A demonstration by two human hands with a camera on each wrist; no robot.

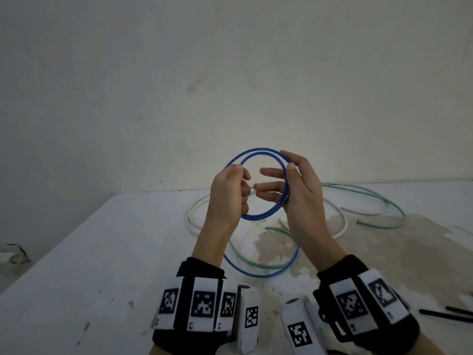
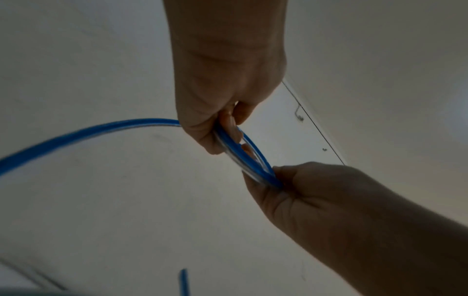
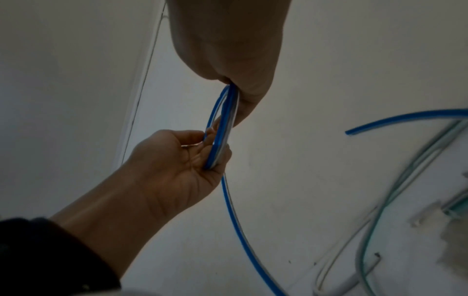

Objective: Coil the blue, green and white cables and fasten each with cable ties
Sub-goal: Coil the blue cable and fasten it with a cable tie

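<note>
The blue cable (image 1: 258,149) is wound into a coil of about two loops, held upright above the white table (image 1: 102,265). My left hand (image 1: 235,183) pinches the coil's left side. My right hand (image 1: 289,180) holds the right side, thumb on the strands and fingers reaching through the ring. The cable's loose tail (image 1: 256,274) curves down onto the table below my wrists. In the left wrist view the left hand (image 2: 222,90) and right hand (image 2: 303,190) both hold the coil (image 2: 253,158). The right wrist view shows the coil (image 3: 220,124) edge-on between both hands.
A green cable (image 1: 394,219) and a white cable (image 1: 194,226) lie loose and tangled on the table behind and under my hands, also the green cable (image 3: 380,220) and white cable (image 3: 336,260). Black cable ties (image 1: 445,315) lie at the table's right. A wall stands close behind.
</note>
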